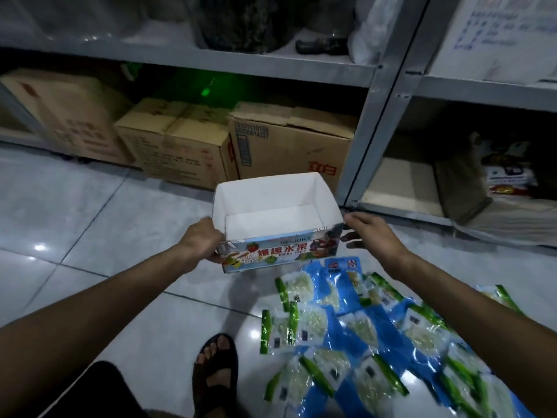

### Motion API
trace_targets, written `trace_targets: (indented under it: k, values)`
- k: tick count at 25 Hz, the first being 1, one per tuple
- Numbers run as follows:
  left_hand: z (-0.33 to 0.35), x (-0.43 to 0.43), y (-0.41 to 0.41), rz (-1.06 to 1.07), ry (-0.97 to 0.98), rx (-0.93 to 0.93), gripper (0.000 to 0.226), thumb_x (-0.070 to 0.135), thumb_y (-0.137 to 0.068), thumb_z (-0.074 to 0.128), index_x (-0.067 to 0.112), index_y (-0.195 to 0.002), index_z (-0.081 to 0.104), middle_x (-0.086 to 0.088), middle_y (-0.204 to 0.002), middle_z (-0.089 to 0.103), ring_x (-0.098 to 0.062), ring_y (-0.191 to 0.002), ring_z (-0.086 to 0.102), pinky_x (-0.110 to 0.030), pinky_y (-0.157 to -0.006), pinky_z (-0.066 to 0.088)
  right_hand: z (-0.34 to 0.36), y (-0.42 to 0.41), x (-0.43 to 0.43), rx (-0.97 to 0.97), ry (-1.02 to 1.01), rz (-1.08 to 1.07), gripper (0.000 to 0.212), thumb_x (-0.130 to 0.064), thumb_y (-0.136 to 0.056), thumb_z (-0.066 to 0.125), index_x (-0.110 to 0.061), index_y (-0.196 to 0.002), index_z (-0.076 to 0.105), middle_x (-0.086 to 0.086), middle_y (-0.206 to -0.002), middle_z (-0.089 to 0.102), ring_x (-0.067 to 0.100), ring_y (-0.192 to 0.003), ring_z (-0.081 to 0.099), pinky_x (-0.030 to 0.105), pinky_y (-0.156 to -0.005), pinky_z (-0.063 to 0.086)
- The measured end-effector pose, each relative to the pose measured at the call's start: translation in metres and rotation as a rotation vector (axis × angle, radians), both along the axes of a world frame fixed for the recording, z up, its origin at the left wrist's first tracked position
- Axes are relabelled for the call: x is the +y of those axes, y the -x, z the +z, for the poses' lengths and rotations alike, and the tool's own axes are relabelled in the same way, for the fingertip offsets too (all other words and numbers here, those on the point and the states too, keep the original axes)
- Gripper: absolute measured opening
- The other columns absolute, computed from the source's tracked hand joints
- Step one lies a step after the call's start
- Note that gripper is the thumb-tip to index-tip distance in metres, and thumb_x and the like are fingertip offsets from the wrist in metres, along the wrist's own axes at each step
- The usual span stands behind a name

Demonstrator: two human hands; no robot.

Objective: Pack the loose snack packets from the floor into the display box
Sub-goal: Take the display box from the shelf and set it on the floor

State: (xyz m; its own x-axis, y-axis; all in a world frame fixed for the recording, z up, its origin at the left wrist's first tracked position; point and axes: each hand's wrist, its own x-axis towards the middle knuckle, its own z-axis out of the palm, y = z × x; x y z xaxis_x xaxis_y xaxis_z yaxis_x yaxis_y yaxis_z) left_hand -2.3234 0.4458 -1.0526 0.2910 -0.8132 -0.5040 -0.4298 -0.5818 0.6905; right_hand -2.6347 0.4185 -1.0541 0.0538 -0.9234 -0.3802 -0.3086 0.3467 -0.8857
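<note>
Display box [280,253] (open-topped) — left hand [200,240], right hand [371,233] clasped on its side edges

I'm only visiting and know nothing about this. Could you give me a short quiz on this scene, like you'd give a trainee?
1. True or false: the box already holds packets.
2. Where do the packets lie? A in the box; B on the floor; C on a chair.
3. Fill in: the box's inside is coloured ___.
Key: 1 false; 2 B; 3 white.
</note>
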Motion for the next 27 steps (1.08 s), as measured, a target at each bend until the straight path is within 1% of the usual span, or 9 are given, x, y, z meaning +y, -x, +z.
trace_targets:
  k: [5, 7, 9, 10, 14, 19, 23, 25, 27]
  values:
    - [-0.053, 0.003, -0.033, 0.097, -0.028, -0.05, 0.027, 0.002, -0.084, 0.06, -0.003, -0.11, 0.054, -0.021, -0.109, 0.062, -0.029, -0.077, 0.066, -0.037, -0.048, 0.06, -0.09, -0.002, 0.019, 0.489, -0.022, 0.324, 0.022, -0.03, -0.094, 0.057, -0.02, -0.111, 0.067, 0.006, -0.114, 0.069, 0.018, -0.096, 0.062, 0.027, -0.078, 0.043]
    - [-0.086, 0.001, -0.04, 0.114, -0.037, -0.091, 0.034, 0.005, -0.082, 0.06, -0.002, -0.115, 0.054, -0.02, -0.11, 0.062, -0.034, -0.086, 0.067, -0.045, -0.058, 0.061, -0.151, 0.0, 0.027, 0.646, -0.151, 0.567, 0.049, -0.046, -0.09, 0.058, -0.022, -0.132, 0.055, 0.008, -0.136, 0.056, 0.023, -0.118, 0.054, 0.026, -0.091, 0.039]
    - [-0.114, -0.001, -0.047, 0.132, -0.047, -0.123, 0.035, 0.005, -0.08, 0.06, -0.001, -0.114, 0.052, -0.021, -0.108, 0.061, -0.038, -0.087, 0.067, -0.051, -0.066, 0.061, -0.205, -0.001, 0.012, 0.824, -0.14, 0.719, 0.082, -0.074, -0.074, 0.048, -0.032, -0.144, 0.037, 0.012, -0.149, 0.039, 0.032, -0.134, 0.039, 0.038, -0.107, 0.032]
    - [-0.124, -0.003, -0.049, 0.138, -0.046, -0.135, 0.033, 0.004, -0.08, 0.059, -0.001, -0.112, 0.052, -0.022, -0.107, 0.06, -0.039, -0.087, 0.066, -0.052, -0.068, 0.06, -0.22, -0.005, -0.002, 0.881, -0.1, 0.703, 0.085, -0.079, -0.071, 0.045, -0.038, -0.145, 0.032, 0.014, -0.152, 0.032, 0.037, -0.136, 0.033, 0.046, -0.11, 0.027]
    - [-0.151, -0.013, -0.051, 0.1, -0.034, -0.223, 0.023, 0.009, -0.082, 0.057, 0.0, -0.102, 0.049, -0.027, -0.107, 0.059, -0.043, -0.087, 0.066, -0.052, -0.072, 0.059, -0.263, -0.015, -0.041, 0.959, -0.075, 0.66, 0.072, -0.069, -0.081, 0.052, -0.043, -0.143, 0.027, 0.011, -0.155, 0.021, 0.045, -0.138, 0.021, 0.06, -0.111, 0.02]
    - [-0.163, -0.022, -0.035, 0.016, -0.018, -0.266, 0.027, 0.01, -0.085, 0.053, 0.001, -0.111, 0.05, -0.019, -0.103, 0.061, -0.035, -0.083, 0.064, -0.045, -0.07, 0.059, -0.279, 0.0, 0.01, 1.086, 0.024, 0.778, 0.079, -0.071, -0.079, 0.052, -0.037, -0.145, 0.026, 0.008, -0.156, 0.017, 0.041, -0.138, 0.022, 0.059, -0.107, 0.029]
    - [-0.163, -0.026, -0.016, -0.053, -0.036, -0.277, 0.029, 0.008, -0.088, 0.05, 0.002, -0.116, 0.05, -0.018, -0.102, 0.06, -0.032, -0.085, 0.059, -0.037, -0.067, 0.051, -0.275, 0.013, 0.039, 1.073, 0.076, 0.874, 0.078, -0.068, -0.08, 0.053, -0.039, -0.147, 0.025, 0.008, -0.157, 0.016, 0.039, -0.142, 0.017, 0.055, -0.111, 0.025]
    - [-0.163, -0.032, -0.01, -0.091, -0.022, -0.272, 0.029, 0.009, -0.087, 0.05, 0.004, -0.116, 0.05, -0.02, -0.103, 0.062, -0.035, -0.088, 0.061, -0.039, -0.072, 0.054, -0.271, 0.015, 0.035, 1.002, 0.062, 0.802, 0.068, -0.053, -0.084, 0.059, -0.031, -0.144, 0.036, 0.01, -0.151, 0.029, 0.037, -0.138, 0.028, 0.05, -0.11, 0.03]
    - [-0.164, -0.041, -0.005, -0.142, 0.003, -0.262, 0.031, 0.01, -0.085, 0.05, 0.006, -0.116, 0.05, -0.021, -0.102, 0.065, -0.039, -0.088, 0.063, -0.043, -0.078, 0.056, -0.266, 0.015, 0.025, 0.761, 0.128, 0.472, 0.044, -0.032, -0.088, 0.064, -0.018, -0.129, 0.056, 0.016, -0.13, 0.053, 0.034, -0.118, 0.052, 0.043, -0.099, 0.044]
